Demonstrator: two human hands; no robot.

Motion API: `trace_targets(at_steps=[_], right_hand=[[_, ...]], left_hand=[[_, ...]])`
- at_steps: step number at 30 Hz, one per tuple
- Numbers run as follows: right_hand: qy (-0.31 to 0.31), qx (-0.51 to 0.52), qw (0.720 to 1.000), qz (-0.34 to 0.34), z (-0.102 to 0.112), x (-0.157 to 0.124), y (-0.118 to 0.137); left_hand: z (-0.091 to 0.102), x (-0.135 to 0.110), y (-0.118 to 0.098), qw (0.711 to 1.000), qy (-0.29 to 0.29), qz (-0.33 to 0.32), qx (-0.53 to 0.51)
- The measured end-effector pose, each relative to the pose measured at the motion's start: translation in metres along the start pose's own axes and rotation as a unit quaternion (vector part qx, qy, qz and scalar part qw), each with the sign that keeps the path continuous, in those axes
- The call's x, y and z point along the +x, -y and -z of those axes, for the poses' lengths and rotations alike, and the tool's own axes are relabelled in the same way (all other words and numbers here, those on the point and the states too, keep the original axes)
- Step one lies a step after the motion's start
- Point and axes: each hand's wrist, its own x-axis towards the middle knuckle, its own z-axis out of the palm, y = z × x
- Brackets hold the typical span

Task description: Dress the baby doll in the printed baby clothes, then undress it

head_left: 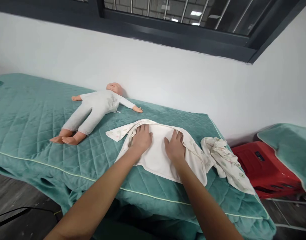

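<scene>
A small cream baby garment [156,155] lies spread open on the green quilted bed [30,116]. My left hand [141,137] rests flat on its left half, fingers stretched out. My right hand [175,146] lies flat on its right half, fingers out towards the folded-over edge. A baby doll [93,110] in a pale grey suit lies on its back to the left, arms out, head near the wall. A second crumpled printed garment [226,161] lies to the right of my right hand, near the bed's right edge.
A white wall runs behind the bed, with a dark-framed window [182,20] above. A red plastic stool [262,168] stands on the floor to the right, beside another green-covered bed [290,150]. Dark floor shows at the lower left.
</scene>
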Motion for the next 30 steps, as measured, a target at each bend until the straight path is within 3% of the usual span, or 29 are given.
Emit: trace_targets(at_steps=[6, 12, 17, 23, 30], right_hand=[[-0.062, -0.011, 0.997, 0.04, -0.003, 0.017, -0.008], [-0.047, -0.023, 0.998, 0.041, -0.009, 0.054, -0.014], [-0.032, -0.01, 0.999, 0.03, -0.018, 0.073, -0.017], [0.058, -0.016, 0.998, 0.016, -0.023, 0.078, -0.022], [0.054, -0.033, 0.998, 0.031, -0.027, 0.08, -0.023]], left_hand=[[-0.008, 0.02, -0.006, 1.0, 0.008, 0.005, 0.009], [-0.017, 0.055, -0.004, 1.0, 0.01, -0.018, 0.002], [-0.026, 0.077, -0.001, 0.998, 0.053, 0.004, -0.032], [-0.026, 0.078, -0.002, 0.994, 0.095, 0.028, -0.053], [-0.021, 0.072, -0.007, 0.993, 0.104, 0.039, -0.036]])
